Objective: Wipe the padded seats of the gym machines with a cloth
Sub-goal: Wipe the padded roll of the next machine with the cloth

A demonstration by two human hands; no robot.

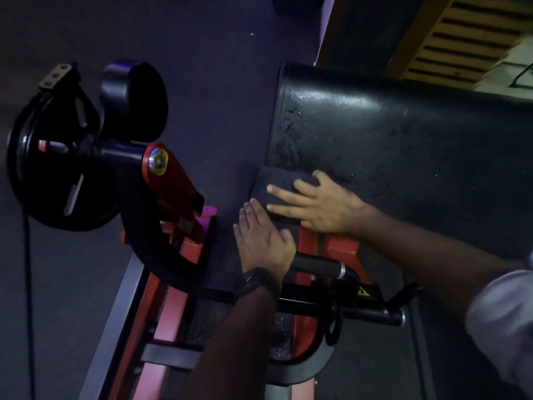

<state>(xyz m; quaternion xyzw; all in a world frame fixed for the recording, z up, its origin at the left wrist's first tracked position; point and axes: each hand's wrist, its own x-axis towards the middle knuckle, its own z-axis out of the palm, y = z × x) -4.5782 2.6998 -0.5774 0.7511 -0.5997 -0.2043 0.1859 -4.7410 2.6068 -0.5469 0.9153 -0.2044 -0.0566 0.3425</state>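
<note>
On my feed, the dark folded square cloth [277, 183] lies flat at the near left corner of the glossy black padded seat [403, 140]. The seat's vinyl shows speckles and wet-looking streaks at its left end. My right hand [320, 209] presses on the cloth, fingers straight and spread, gripping nothing. My left hand [264, 241], fingers straight and together, sits just beside the cloth's near edge, above the red steel machine frame [340, 246], holding nothing.

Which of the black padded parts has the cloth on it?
The large flat black padded seat on the right: the dark folded cloth lies on its near corner under the right hand. The small round black roller pad at left is bare.
</note>
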